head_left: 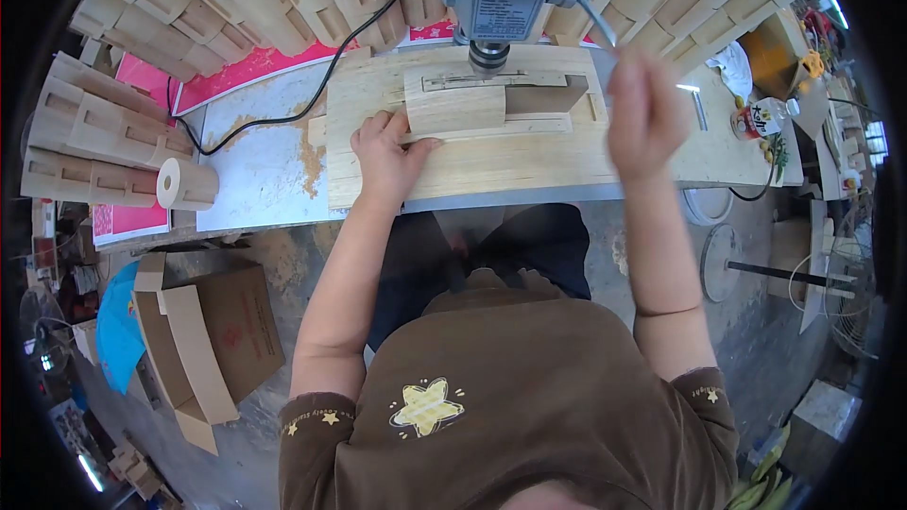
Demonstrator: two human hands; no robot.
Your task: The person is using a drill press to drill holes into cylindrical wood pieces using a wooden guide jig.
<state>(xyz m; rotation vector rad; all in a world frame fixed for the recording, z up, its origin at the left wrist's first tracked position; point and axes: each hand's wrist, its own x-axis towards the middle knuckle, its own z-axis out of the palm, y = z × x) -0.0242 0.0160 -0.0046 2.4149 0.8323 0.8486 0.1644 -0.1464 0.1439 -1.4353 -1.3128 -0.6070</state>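
Note:
My left hand (385, 153) presses against the left end of a pale wooden block (455, 109) that lies on a wide wooden board (501, 165) under the chuck of a grey drill press (491, 0). A darker wooden stop (546, 97) sits against the block's right end. My right hand (644, 113) is raised near the thin metal feed lever (597, 24) of the drill press; it is blurred, and its grip cannot be made out.
Stacks of curved wooden pieces (104, 132) fill the left and back of the bench. A black cable (283, 113) runs across the sawdust-strewn benchtop. A plastic bottle (763, 118) lies at the right. A cardboard box (213, 340) with more wooden pieces stands on the floor, lower left.

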